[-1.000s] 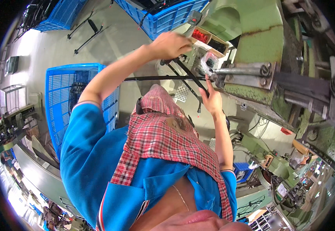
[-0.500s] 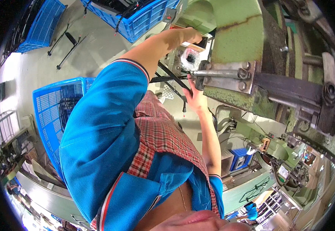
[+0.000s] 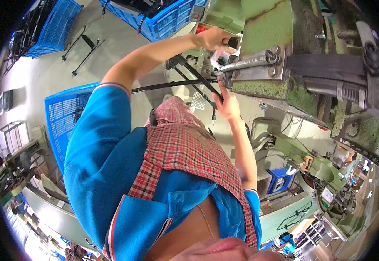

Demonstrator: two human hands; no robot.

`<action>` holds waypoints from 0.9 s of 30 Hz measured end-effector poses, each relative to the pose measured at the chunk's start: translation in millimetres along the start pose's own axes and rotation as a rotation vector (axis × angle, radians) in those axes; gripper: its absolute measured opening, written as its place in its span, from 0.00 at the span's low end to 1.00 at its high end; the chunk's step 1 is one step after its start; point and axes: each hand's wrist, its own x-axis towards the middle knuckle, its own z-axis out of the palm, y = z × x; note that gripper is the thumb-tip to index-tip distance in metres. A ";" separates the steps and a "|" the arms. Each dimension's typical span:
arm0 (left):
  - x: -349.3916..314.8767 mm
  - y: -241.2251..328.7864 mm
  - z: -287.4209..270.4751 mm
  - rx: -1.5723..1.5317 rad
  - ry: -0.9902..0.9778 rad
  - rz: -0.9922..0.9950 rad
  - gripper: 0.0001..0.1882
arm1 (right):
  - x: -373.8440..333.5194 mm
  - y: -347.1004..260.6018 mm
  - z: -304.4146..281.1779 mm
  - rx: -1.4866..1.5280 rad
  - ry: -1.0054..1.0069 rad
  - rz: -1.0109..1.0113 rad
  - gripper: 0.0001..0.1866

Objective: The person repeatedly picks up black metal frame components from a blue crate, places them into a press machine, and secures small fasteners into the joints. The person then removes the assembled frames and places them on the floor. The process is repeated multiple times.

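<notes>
My left hand (image 3: 217, 39) is up beside a small open box (image 3: 234, 48) next to the green machine (image 3: 265, 32). Its fingers are curled by a dark spot at the box; what they hold, if anything, I cannot make out. Lower down, my right hand (image 3: 228, 105) grips a black tubular metal frame (image 3: 196, 76) near the machine's edge, index finger stretched up along it. The frame's crossed tubes run left below my left forearm. Just above my right fingertips sits a steel cylinder on a clamp (image 3: 248, 63), bolted to the machine. Clear plastic wrapping (image 3: 218, 58) lies under the box.
Blue crates stand at the upper left (image 3: 57, 30), at the top (image 3: 167, 24) and behind my left arm (image 3: 61, 126). A black frame piece (image 3: 85, 52) lies on the floor. Another green machine (image 3: 302, 156) stands at the right. A person in blue (image 3: 287, 243) is far off.
The view has shifted slightly. My left hand has drawn back a little at the box, with its elbow farther out. More of the black frame's joint shows; my right hand stays on it.
</notes>
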 end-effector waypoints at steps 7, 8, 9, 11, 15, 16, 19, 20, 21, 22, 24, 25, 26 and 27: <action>-104.9 63.4 4.4 -0.353 0.094 0.042 0.14 | 4.1 -3.1 -6.4 -0.002 -0.033 0.056 0.21; -109.1 68.6 2.2 -0.374 0.103 0.040 0.14 | 3.8 -0.4 -3.2 0.002 -0.033 0.066 0.24; -112.0 73.1 1.0 -0.395 0.121 0.039 0.14 | 4.3 -1.5 -4.5 -0.003 -0.026 0.050 0.25; -117.6 74.9 7.9 -0.358 0.185 0.031 0.14 | 3.5 -2.6 -4.3 0.009 -0.020 0.030 0.28; -119.0 85.1 11.1 -0.282 0.181 0.063 0.15 | 3.6 2.5 -2.6 0.045 0.003 -0.017 0.32; -118.6 88.0 11.5 -0.270 0.163 0.063 0.16 | 3.4 3.2 -1.8 0.050 0.014 -0.033 0.33; -109.1 96.7 10.9 -0.120 0.079 0.003 0.17 | 3.2 2.6 -2.8 0.052 0.018 -0.039 0.34; -105.4 103.1 8.1 -0.049 0.043 -0.032 0.17 | 3.1 1.6 -3.8 0.046 0.009 -0.020 0.33; -101.0 115.3 4.1 0.051 -0.022 -0.135 0.18 | 3.3 -0.6 -4.9 0.040 -0.003 -0.003 0.32; -98.0 115.1 10.7 0.080 -0.008 -0.147 0.19 | 3.4 -1.6 -5.3 0.033 -0.014 0.014 0.31; -94.5 108.3 30.7 0.136 0.021 -0.170 0.19 | 3.0 0.0 -2.8 0.040 0.009 -0.010 0.32; -92.2 105.2 35.8 0.141 -0.017 -0.192 0.21 | 3.0 -0.2 -2.2 0.045 0.020 -0.024 0.32; -91.8 99.5 42.7 0.165 -0.027 -0.190 0.21 | 3.7 -1.2 -3.4 0.036 0.002 -0.003 0.33; -91.8 99.8 45.8 0.189 -0.041 -0.188 0.22 | 3.8 -3.5 -6.0 0.029 -0.015 0.021 0.34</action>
